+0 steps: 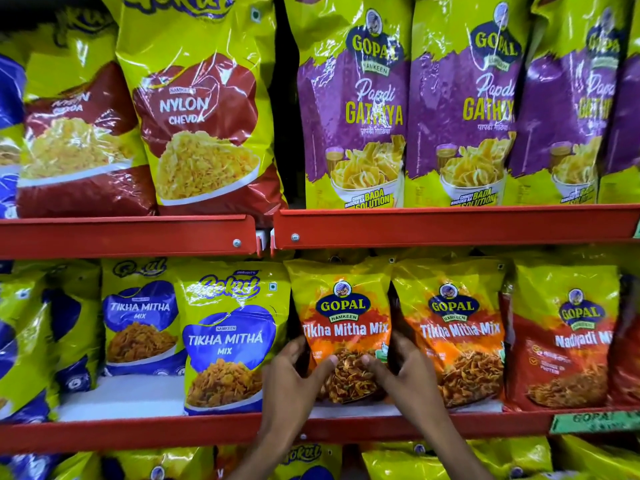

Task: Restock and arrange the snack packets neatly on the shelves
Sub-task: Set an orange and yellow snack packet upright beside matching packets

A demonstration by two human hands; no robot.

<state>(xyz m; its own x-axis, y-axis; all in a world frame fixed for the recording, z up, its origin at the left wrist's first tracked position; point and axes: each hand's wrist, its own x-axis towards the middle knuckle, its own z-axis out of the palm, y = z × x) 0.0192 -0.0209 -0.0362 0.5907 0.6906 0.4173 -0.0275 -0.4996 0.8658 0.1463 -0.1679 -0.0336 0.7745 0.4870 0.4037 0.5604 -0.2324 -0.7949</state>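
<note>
Both hands, left hand (294, 372) and right hand (403, 365), clasp orange-yellow glossy Gopal Tikha Mitha Mix packet (343, 320) by its sides, seating it on red metal shelf (138, 433); next, square it upright.

You see a green label strip (594, 422) clipped at the far right, and two silver screws (237, 242) near the centre gap.

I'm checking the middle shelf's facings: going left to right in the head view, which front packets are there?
Gokul Tikha Mitha Mix packet → Gopal Tikha Mitha Mix packet, gripped by left hand and right hand → second Gopal Tikha Mitha Mix packet → Gopal Nadiyadi packet.
</note>
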